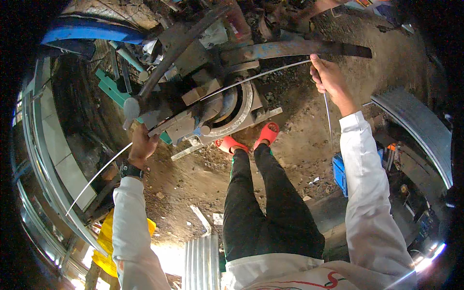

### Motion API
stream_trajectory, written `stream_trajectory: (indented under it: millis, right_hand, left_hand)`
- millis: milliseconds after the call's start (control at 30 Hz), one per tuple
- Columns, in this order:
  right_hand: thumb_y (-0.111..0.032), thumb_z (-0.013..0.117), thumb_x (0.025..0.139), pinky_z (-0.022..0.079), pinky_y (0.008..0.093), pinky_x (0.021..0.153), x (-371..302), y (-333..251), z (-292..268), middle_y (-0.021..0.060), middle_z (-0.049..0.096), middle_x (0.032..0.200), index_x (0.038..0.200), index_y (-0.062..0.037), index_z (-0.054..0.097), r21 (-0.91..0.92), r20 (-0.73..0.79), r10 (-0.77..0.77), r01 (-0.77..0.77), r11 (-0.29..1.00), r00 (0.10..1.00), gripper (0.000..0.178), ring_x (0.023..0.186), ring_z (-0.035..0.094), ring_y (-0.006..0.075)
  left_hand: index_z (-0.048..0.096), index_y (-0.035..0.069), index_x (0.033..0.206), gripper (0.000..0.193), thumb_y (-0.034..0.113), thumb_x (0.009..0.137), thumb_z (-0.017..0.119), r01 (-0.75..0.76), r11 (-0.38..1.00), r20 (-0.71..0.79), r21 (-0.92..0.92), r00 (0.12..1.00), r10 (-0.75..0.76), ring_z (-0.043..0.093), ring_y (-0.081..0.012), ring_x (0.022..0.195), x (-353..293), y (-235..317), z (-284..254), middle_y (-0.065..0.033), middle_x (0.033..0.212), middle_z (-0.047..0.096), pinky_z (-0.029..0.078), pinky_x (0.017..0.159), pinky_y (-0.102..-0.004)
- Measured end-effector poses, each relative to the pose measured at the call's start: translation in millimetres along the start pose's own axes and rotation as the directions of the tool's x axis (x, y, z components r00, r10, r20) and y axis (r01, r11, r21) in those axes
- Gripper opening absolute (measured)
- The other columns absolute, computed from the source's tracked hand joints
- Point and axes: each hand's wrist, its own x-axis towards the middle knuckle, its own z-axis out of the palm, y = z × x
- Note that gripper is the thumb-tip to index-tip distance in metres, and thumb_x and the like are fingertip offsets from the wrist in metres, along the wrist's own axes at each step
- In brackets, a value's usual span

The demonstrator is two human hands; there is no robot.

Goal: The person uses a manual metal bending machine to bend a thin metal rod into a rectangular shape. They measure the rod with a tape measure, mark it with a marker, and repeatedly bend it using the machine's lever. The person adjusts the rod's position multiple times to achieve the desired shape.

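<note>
A long thin metal rod runs across a heavy metal bench vise, passing along its jaws. Out to the right, my right hand is closed on the rod, thumb on top and fingers curled under. Beyond that hand the rod bends sharply and hangs down toward the floor. My left hand is beside the vise's round knob, its fingers wrapped round the rod close to the jaws. The rod's other end slants down to the left past my wrist. Whether the jaws clamp the rod I cannot tell.
A curved rusty metal bar lies behind the vise among scrap. Green metal pieces lie left, near metal-framed panels. A blue crate and a curved metal sheet are at right. A yellow container stands lower left.
</note>
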Motion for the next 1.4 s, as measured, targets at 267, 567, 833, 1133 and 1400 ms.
stream_trajectory:
  millis: [267, 567, 833, 1133, 1400]
  right_hand:
    - [-0.056, 0.058, 0.094, 0.024, 0.0249, 0.035, -8.5, -15.2, -6.1, -0.0027, 0.043, 0.055, 0.074, -0.0082, 0.052, -0.073, -0.044, 0.142, -0.145, 0.987, 0.989, 0.053, 0.038, 0.035, 0.0067]
    - [-0.063, 0.037, 0.098, 0.051, 0.0433, 0.096, -9.8, 13.1, -68.2, 0.0189, 0.066, 0.120, 0.128, 0.0011, 0.055, 0.172, 0.151, 0.057, -0.083, 0.982, 0.987, 0.073, 0.111, 0.065, 0.0282]
    - [-0.057, 0.045, 0.098, 0.050, 0.0384, 0.097, -13.7, 6.0, -77.1, 0.0186, 0.066, 0.118, 0.128, 0.0038, 0.055, 0.103, 0.031, -0.040, 0.036, 0.994, 0.999, 0.069, 0.109, 0.065, 0.0268]
    - [-0.048, 0.063, 0.094, 0.028, 0.0219, 0.040, -3.4, 13.5, 16.5, -0.0023, 0.051, 0.064, 0.088, -0.0037, 0.061, 0.040, -0.228, -0.158, 0.171, 0.985, 0.961, 0.045, 0.047, 0.039, 0.0042]
    - [-0.039, 0.068, 0.093, 0.034, 0.0207, 0.042, -9.0, 12.8, 17.7, -0.0019, 0.056, 0.066, 0.081, -0.0033, 0.064, 0.200, -0.259, -0.104, 0.159, 0.967, 0.960, 0.038, 0.052, 0.048, 0.0050]
  left_hand:
    - [0.066, 0.004, 0.113, 0.036, 0.015, 0.079, 0.063, 0.227, 0.961, -0.016, 0.156, 0.974, -0.227, 0.066, -0.0304, 0.098, 9.7, 49.8, 27.6, -0.0129, 0.106, 0.070, 0.050, 0.086, -0.0400]
    - [0.053, 0.001, 0.126, 0.039, 0.029, 0.099, 0.056, 0.182, 0.983, 0.069, 0.008, 0.981, -0.182, 0.062, -0.0271, 0.105, 1.2, -39.4, -26.4, -0.0152, 0.121, 0.060, 0.056, 0.089, -0.0347]
    - [0.053, -0.002, 0.126, 0.044, 0.024, 0.094, 0.067, 0.168, 0.916, 0.001, 0.366, 0.984, -0.181, 0.059, -0.0275, 0.112, 14.1, 46.8, 21.9, -0.0143, 0.120, 0.063, 0.049, 0.096, -0.0347]
    - [0.053, 0.001, 0.128, 0.047, 0.018, 0.087, 0.068, 0.031, 0.997, -0.056, 0.073, 0.998, -0.027, 0.062, -0.0298, 0.109, 6.1, 5.0, 5.3, -0.0169, 0.116, 0.066, 0.049, 0.092, -0.0412]
    - [0.054, 0.000, 0.124, 0.050, 0.026, 0.084, 0.069, 0.076, 0.939, -0.082, 0.334, 0.995, -0.051, 0.065, -0.0346, 0.107, 10.8, 31.5, 21.2, -0.0197, 0.116, 0.068, 0.049, 0.092, -0.0428]
